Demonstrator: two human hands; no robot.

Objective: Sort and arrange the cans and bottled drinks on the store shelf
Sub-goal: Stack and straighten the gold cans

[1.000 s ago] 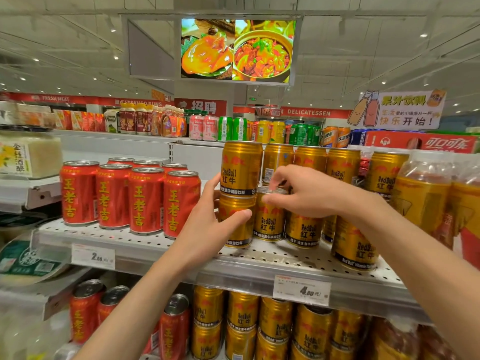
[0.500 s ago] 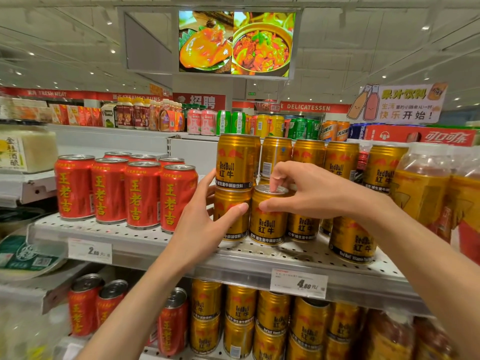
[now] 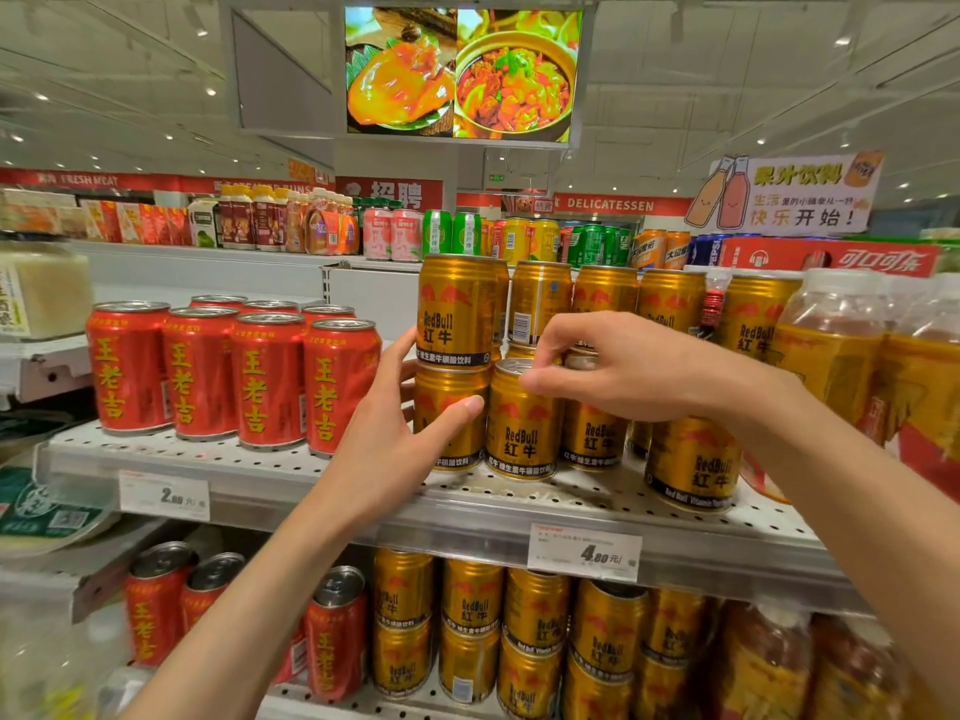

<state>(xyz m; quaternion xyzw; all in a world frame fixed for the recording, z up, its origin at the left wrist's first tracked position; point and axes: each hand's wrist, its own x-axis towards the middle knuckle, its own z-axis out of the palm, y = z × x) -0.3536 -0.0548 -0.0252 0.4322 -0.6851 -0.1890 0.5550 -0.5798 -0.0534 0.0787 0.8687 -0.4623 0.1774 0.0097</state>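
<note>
Gold Red Bull cans fill the right half of the white perforated shelf (image 3: 291, 462). My left hand (image 3: 387, 439) grips the lower can (image 3: 447, 433) of a two-can stack, thumb across its front and fingers along its left side; the upper can (image 3: 454, 309) stands on it. Just right of the stack stands a single gold can (image 3: 522, 433). My right hand (image 3: 628, 368) reaches over from the right and pinches that can's top rim with thumb and fingertips. More gold cans (image 3: 691, 459) stand behind and to the right.
Red herbal-tea cans (image 3: 234, 376) stand in rows on the left of the same shelf. Amber drink bottles (image 3: 831, 356) crowd the right end. Price tags (image 3: 584, 553) hang on the shelf edge. The shelf below holds more gold cans (image 3: 535, 621) and red cans (image 3: 332, 631).
My right hand has slid the single gold can forward and slightly left, up beside the stack. My left hand has kept its hold on the stack's lower can.
</note>
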